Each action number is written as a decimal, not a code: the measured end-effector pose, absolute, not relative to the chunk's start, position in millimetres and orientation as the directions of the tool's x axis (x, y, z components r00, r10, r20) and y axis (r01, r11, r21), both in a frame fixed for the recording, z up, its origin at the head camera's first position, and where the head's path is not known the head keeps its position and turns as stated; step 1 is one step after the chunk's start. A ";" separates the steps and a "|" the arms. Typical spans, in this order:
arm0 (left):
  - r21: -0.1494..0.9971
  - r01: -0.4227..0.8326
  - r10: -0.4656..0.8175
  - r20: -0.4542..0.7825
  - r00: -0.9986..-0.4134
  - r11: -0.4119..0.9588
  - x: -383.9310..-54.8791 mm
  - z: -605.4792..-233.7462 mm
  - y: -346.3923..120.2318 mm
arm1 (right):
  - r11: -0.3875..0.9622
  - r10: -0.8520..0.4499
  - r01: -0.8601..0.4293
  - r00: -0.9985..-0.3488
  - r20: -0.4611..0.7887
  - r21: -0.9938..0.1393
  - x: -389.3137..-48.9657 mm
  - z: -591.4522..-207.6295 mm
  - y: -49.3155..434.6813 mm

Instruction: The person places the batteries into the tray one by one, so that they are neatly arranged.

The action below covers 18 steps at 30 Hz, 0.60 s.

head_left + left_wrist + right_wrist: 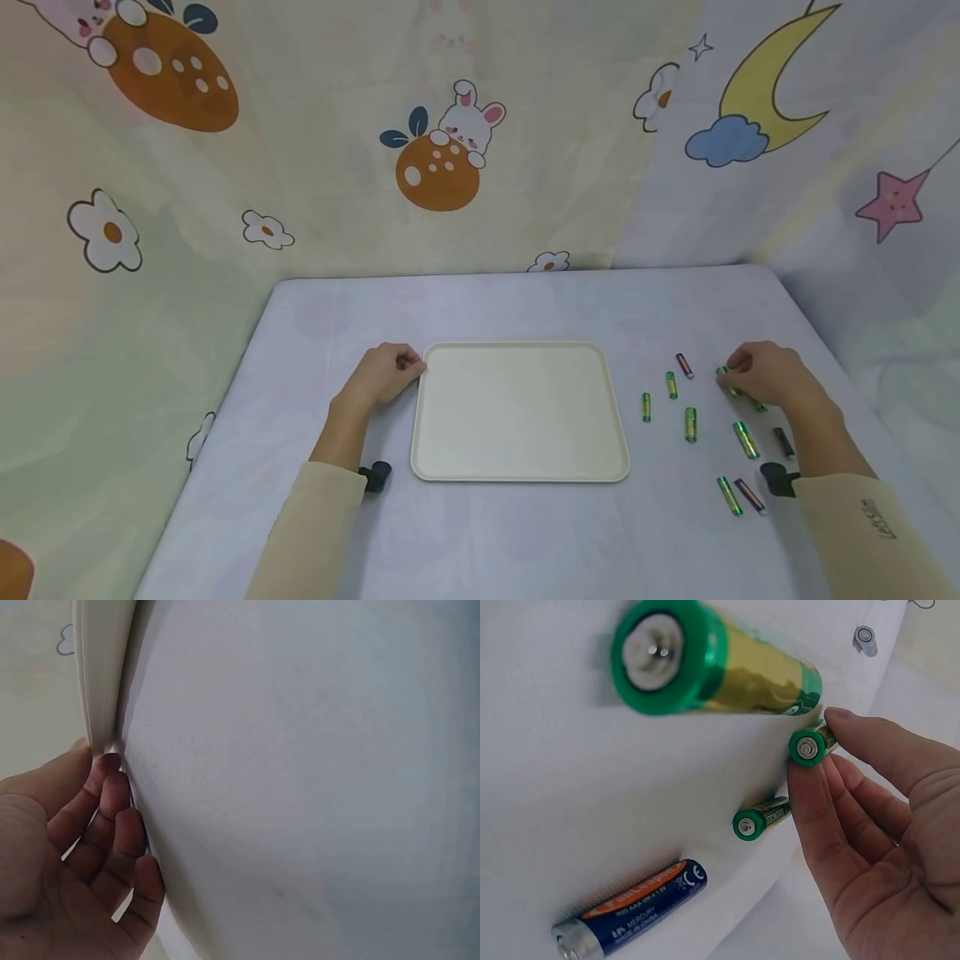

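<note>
A cream rectangular tray (517, 417) lies at the middle of the table. My left hand (381, 373) pinches its left edge near the far corner; in the left wrist view the thumb is on one side of the rim (101, 682), fingertips on the other. Over on the right, my right hand (772, 375) pinches a green and gold battery (807, 747) between thumb and fingers, low over the cloth. Beside those fingers lies another green battery (761, 819). Closer to the wrist are a blue and orange AAA battery (637, 907) and a large-looking green one (727, 660).
Several loose batteries are spread right of the tray, among them a green one (691, 424), a reddish dark one (684, 365) and a side-by-side pair with a green battery (729, 496) nearer the front. Patterned cloth (330, 167) hangs behind the table and at its sides.
</note>
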<state>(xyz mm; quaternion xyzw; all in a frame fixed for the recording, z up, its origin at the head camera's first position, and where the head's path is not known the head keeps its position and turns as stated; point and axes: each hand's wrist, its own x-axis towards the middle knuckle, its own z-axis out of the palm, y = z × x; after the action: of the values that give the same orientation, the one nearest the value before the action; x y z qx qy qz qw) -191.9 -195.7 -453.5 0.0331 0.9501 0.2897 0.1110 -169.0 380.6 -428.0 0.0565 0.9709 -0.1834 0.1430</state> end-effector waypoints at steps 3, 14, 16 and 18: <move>0.554 0.009 0.131 -0.181 -0.975 0.832 -191.3 -454.2 -196.2 | 0.921 0.056 0.165 -0.953 -0.298 -0.354 -169.2 -429.2 382.1; 0.543 0.025 0.127 -0.152 -0.980 0.839 -189.6 -455.6 -196.7 | 0.867 0.041 0.195 -0.945 -0.325 -0.458 -169.5 -433.2 381.9; 0.542 0.026 0.129 -0.151 -0.980 0.840 -190.0 -456.0 -197.1 | 0.848 0.033 0.199 -0.945 -0.325 -0.491 -169.2 -432.3 378.3; 0.542 0.032 0.134 -0.149 -0.980 0.840 -190.7 -456.5 -197.6 | 0.821 0.016 0.200 -0.944 -0.329 -0.535 -168.7 -431.0 373.9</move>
<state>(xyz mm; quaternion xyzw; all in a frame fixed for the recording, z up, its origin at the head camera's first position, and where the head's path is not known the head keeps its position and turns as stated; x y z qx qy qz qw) -190.7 -197.6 -456.5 0.0433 0.9547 0.2798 0.0910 -168.7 373.9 -431.0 0.0573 0.9412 -0.2937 0.1569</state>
